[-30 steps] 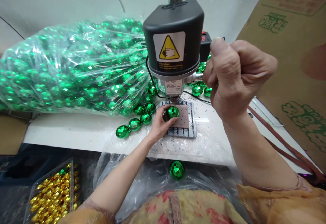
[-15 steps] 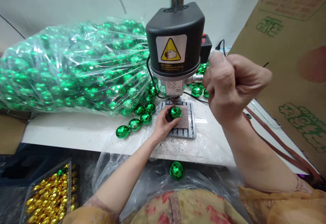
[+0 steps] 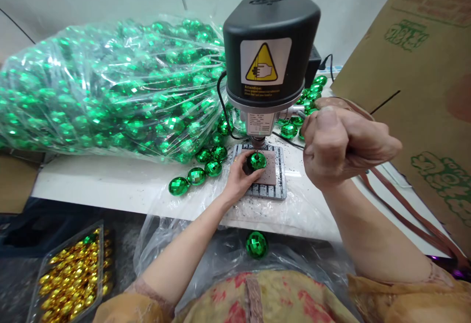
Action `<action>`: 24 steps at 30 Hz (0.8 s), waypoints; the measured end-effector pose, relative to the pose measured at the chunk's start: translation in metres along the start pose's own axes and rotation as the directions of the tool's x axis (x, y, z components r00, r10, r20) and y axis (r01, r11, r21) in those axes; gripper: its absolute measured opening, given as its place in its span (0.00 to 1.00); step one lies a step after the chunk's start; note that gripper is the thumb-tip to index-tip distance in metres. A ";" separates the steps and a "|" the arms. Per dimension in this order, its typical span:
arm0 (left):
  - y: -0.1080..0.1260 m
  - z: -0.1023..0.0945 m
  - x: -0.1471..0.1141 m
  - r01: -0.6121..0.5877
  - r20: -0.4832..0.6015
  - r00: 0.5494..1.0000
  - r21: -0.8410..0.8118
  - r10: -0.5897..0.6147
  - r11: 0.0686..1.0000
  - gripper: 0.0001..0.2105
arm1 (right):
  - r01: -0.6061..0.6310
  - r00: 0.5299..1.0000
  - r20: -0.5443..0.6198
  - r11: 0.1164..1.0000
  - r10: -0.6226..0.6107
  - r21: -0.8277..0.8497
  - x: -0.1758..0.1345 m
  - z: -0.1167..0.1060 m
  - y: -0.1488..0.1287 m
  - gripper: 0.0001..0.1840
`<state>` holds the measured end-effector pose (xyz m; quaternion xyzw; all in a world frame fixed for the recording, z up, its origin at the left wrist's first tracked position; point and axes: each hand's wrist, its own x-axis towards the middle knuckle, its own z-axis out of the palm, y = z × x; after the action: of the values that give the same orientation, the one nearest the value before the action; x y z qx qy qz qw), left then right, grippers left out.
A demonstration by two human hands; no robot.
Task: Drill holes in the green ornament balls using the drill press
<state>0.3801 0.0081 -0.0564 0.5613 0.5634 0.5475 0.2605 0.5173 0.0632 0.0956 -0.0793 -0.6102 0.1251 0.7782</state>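
My left hand (image 3: 236, 178) is closed around a shiny green faceted ball (image 3: 259, 161), thumb on its near side and fingers behind. The ball sits on a brownish pad (image 3: 270, 176) on the slotted grey base plate (image 3: 281, 193) of a small black drill press (image 3: 270, 24). Its thin bit comes down onto the ball's top; how deep it reaches I cannot tell. To the right of the machine, my right hand (image 3: 344, 141) is wrapped in a fist around the feed lever (image 3: 297, 112), most of which the fingers hide.
A big clear bag of green balls (image 3: 121, 97) fills the left side. Several loose balls (image 3: 196, 176) lie beside the plate. One green ball (image 3: 256, 244) rests on plastic at my lap. A tub of gold balls (image 3: 69, 279) is lower left; a cardboard box (image 3: 415, 102) stands right.
My right hand has come down a little with the lever. The drill's bit now meets the ball. My left hand keeps the ball in place, and the view has shifted slightly.
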 end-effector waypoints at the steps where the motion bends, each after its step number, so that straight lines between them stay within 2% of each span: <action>1: 0.000 0.000 0.000 0.002 0.001 1.000 -0.010 -0.002 1.000 0.25 | 0.011 1.000 -0.008 1.000 -0.011 -0.006 0.000 0.000 0.001 0.27; 4: 0.001 0.001 -0.001 0.008 0.003 1.000 -0.037 -0.008 0.999 0.24 | 0.106 0.994 -0.013 0.994 -0.106 -0.011 -0.001 -0.001 0.004 0.27; 7: 0.003 0.001 -0.001 0.014 0.007 1.000 -0.052 -0.014 0.999 0.24 | 0.207 0.978 0.033 0.978 -0.207 -0.016 -0.003 -0.005 0.008 0.26; 12: 0.004 0.001 -0.001 0.010 -0.013 1.000 -0.050 -0.011 0.999 0.23 | 0.216 0.972 0.089 0.976 -0.218 0.033 -0.010 -0.012 0.014 0.25; 19: 0.002 0.002 -0.001 0.009 -0.010 1.000 -0.043 -0.010 0.999 0.24 | 0.301 0.948 0.079 0.949 -0.309 0.090 -0.013 -0.011 0.020 0.25; 24: 0.002 0.001 -0.001 0.009 -0.010 1.000 -0.027 -0.009 1.000 0.24 | 0.296 0.946 0.102 0.948 -0.308 0.117 -0.015 -0.014 0.020 0.24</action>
<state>0.3823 0.0070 -0.0548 0.5524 0.5597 0.5567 0.2676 0.5251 0.0787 0.0730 0.0619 -0.6534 0.0390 0.7535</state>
